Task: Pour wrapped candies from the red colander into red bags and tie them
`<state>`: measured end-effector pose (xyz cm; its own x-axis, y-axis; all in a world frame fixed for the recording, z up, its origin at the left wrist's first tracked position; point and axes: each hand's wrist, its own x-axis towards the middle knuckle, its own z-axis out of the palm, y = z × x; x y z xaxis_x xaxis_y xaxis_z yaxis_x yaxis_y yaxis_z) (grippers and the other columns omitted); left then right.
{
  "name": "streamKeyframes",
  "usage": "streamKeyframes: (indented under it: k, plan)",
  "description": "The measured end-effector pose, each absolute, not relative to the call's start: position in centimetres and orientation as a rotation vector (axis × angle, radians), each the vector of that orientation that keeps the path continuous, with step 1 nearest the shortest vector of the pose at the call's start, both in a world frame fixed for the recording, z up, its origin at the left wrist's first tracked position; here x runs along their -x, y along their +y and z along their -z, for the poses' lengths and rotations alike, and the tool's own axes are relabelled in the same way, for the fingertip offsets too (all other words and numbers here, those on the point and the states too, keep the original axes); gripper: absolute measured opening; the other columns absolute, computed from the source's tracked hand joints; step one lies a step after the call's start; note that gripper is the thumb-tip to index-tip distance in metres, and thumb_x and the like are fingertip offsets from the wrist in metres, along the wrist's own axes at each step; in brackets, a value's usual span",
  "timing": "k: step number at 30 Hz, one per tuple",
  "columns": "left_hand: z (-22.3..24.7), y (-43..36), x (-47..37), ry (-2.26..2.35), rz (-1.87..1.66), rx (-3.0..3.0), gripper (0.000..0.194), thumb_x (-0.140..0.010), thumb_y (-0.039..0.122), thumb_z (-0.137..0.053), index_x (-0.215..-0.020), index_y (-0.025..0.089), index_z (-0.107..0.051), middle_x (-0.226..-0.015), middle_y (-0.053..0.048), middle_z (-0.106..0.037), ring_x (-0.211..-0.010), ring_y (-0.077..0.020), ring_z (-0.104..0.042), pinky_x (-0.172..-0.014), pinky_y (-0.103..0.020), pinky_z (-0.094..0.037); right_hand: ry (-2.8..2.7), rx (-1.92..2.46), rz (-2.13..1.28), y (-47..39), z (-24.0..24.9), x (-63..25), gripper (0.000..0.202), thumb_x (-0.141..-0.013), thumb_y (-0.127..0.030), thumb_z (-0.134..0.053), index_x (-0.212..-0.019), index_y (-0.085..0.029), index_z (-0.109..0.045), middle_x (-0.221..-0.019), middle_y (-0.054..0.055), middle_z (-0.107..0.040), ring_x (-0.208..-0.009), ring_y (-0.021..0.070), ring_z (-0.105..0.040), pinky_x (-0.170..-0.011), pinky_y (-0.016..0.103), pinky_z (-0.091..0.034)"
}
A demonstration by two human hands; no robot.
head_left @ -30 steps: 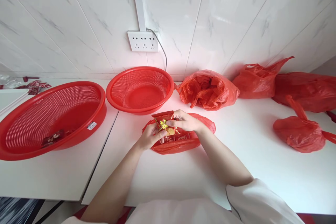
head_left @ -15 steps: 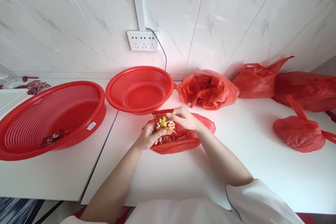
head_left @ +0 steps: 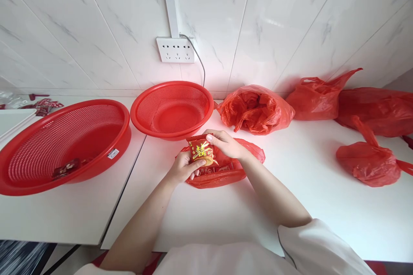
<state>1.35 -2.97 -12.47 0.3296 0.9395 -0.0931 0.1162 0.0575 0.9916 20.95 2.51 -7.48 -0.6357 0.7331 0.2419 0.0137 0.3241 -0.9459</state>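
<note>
Between my two hands is a small red snack packet (head_left: 200, 149) with gold characters and a round biscuit printed on it. My left hand (head_left: 184, 167) grips its lower left side, thumb across the front. At the upper right edge, my right hand (head_left: 226, 142) pinches the same packet. Just beneath lies an opened red plastic bag (head_left: 222, 180), with more red wrapped packets (head_left: 215, 170) showing in its mouth. Part of the bag is hidden by my hands.
A red basket (head_left: 172, 88) stands behind my hands. The larger red basket (head_left: 120, 137) at left holds a few dark red packets (head_left: 69, 168). Behind and right sit red plastic bags (head_left: 258, 109), including a small tied one (head_left: 368, 163). A socket panel (head_left: 176, 50) is on the wall.
The packet has tilted slightly and its front shows more fully. My right fingers have shifted a little along its top edge. Both hands still hold it.
</note>
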Motion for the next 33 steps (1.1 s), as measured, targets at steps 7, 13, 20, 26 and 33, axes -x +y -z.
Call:
streamKeyframes:
  k: [7, 13, 20, 26, 33]
  plan:
    - [12.9, -2.3, -1.2, 0.913, -0.952, -1.357, 0.034, -0.079, 0.044, -0.066, -0.092, 0.013, -0.064, -0.062, 0.0, -0.061, -0.043, -0.0093, -0.054, -0.044, -0.023, -0.046, -1.705, 0.628, -1.422, 2.9, 7.6, -21.0, 0.024, -0.084, -0.04, -0.063, -0.087, -0.016, -0.062, -0.082, 0.002, -0.064, -0.074, 0.0138, -0.059, -0.068, 0.026, -0.049]
    - [12.6, -2.2, -1.3, 0.986, -1.006, -1.393, 0.032, -0.088, 0.042, -0.055, -0.098, 0.013, -0.065, -0.066, 0.0, -0.061, -0.044, -0.007, -0.052, -0.044, -0.02, -0.041, -1.654, 0.707, -1.344, 3.6, 7.8, -21.3, 0.024, -0.084, -0.041, -0.063, -0.085, -0.017, -0.061, -0.079, 0.001, -0.062, -0.072, 0.013, -0.057, -0.068, 0.026, -0.048]
    - [12.5, -2.5, -1.1, 1.001, -1.011, -1.438, 0.03, -0.089, 0.041, -0.054, -0.093, 0.014, -0.066, -0.066, -0.001, -0.062, -0.041, -0.0064, -0.049, -0.042, -0.021, -0.037, -1.704, 0.716, -1.416, 3.6, 8.0, -21.2, 0.026, -0.086, -0.042, -0.061, -0.088, -0.015, -0.06, -0.081, 0.001, -0.061, -0.073, 0.0125, -0.057, -0.069, 0.026, -0.048]
    - [12.8, -2.6, -1.6, 1.087, -1.008, -1.424, 0.032, -0.085, 0.044, -0.058, -0.084, 0.014, -0.066, -0.063, -0.001, -0.062, -0.044, -0.0087, -0.051, -0.045, -0.023, -0.042, -1.652, 0.689, -1.477, 3.3, 8.1, -20.7, 0.031, -0.083, -0.04, -0.064, -0.102, -0.017, -0.056, -0.095, 0.005, -0.064, -0.084, 0.0154, -0.061, -0.077, 0.03, -0.051]
    - [12.3, -2.6, -0.8, 1.06, -1.044, -1.574, 0.043, -0.088, 0.048, -0.051, -0.066, 0.013, -0.063, -0.059, -0.004, -0.062, -0.051, -0.0115, -0.057, -0.05, -0.023, -0.045, -1.713, 0.716, -1.41, 4.0, 7.9, -22.8, 0.027, -0.082, -0.037, -0.065, -0.1, -0.018, -0.057, -0.095, 0.003, -0.063, -0.081, 0.014, -0.06, -0.073, 0.028, -0.05]
